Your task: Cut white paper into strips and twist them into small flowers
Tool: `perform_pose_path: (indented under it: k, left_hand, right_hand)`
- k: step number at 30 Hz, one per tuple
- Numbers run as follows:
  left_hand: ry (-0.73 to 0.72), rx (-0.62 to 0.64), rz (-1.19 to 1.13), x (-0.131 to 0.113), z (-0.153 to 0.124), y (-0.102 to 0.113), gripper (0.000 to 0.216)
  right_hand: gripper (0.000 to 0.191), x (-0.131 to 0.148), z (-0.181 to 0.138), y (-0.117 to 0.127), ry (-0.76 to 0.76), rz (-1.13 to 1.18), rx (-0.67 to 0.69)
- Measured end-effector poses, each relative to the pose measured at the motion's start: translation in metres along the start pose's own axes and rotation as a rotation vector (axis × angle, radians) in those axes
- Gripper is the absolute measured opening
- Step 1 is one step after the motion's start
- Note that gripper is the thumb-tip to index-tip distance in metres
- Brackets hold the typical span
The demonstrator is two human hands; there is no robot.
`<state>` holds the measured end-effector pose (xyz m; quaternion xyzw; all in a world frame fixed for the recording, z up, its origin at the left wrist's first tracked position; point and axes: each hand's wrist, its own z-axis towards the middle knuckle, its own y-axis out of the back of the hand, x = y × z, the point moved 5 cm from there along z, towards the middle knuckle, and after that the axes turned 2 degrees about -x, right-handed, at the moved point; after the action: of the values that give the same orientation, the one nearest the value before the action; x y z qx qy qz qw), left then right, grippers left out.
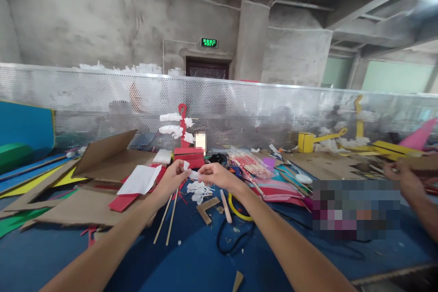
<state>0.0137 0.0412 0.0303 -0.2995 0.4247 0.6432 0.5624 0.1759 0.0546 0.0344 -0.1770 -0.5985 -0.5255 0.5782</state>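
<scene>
A small strip of white paper (194, 174) is stretched between my two hands over the blue table. My left hand (175, 174) pinches its left end, and a white tip sticks up above the fingers. At the other end, my right hand (216, 175) pinches the strip with thumb and fingers. Just below lies a pile of twisted white paper pieces (199, 190). Two thin wooden sticks (171, 221) lie below my left hand. Behind both hands stands a red cardboard piece (183, 123) with white paper tufts, on a red box base (189, 157).
Brown cardboard (85, 203) and white paper sheets (140, 179) lie at left. A yellow ring (237, 212), a pink stick (226, 206) and a black cord (219, 244) lie near my right forearm. Another person's hand (398, 173) is at far right. A perforated metal divider (239, 114) runs behind.
</scene>
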Motion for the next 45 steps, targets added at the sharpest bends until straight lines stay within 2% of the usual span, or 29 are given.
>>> perform_pose_path:
  k: [5, 10, 13, 23, 29, 33, 38, 41, 45]
  left_hand:
    - [-0.143, -0.010, 0.148, -0.007, -0.003, 0.001, 0.040]
    - [-0.271, 0.248, 0.206, -0.018, -0.012, -0.014, 0.031]
    - [-0.234, 0.309, 0.199, -0.017, -0.013, -0.018, 0.030]
    - [-0.149, 0.277, 0.146, -0.003, -0.005, -0.013, 0.021]
    - [-0.091, 0.379, 0.092, -0.009, -0.012, -0.019, 0.031]
    - [-0.103, 0.362, 0.143, -0.008, -0.010, -0.016, 0.030]
    - [-0.110, 0.338, 0.162, 0.005, -0.004, -0.014, 0.025]
    - [-0.106, 0.338, 0.136, 0.008, -0.004, -0.015, 0.023]
    - [-0.060, 0.377, 0.060, 0.003, -0.008, -0.019, 0.025]
  right_hand:
    - [0.025, 0.003, 0.000, 0.000, 0.044, -0.049, -0.010]
    - [0.029, 0.002, -0.002, -0.003, 0.062, -0.099, 0.045]
    - [0.033, -0.001, -0.002, -0.002, 0.071, -0.130, 0.046]
    - [0.028, 0.002, -0.001, 0.002, 0.097, -0.162, 0.019]
    - [0.031, 0.008, -0.003, -0.001, 0.105, -0.169, 0.034]
    - [0.032, 0.008, -0.003, -0.001, 0.100, -0.187, 0.035]
    - [0.032, 0.010, -0.006, 0.000, 0.115, -0.216, 0.043]
    - [0.035, 0.017, -0.012, -0.003, 0.146, -0.272, 0.090]
    - [0.050, 0.027, -0.019, -0.014, 0.239, -0.497, 0.144]
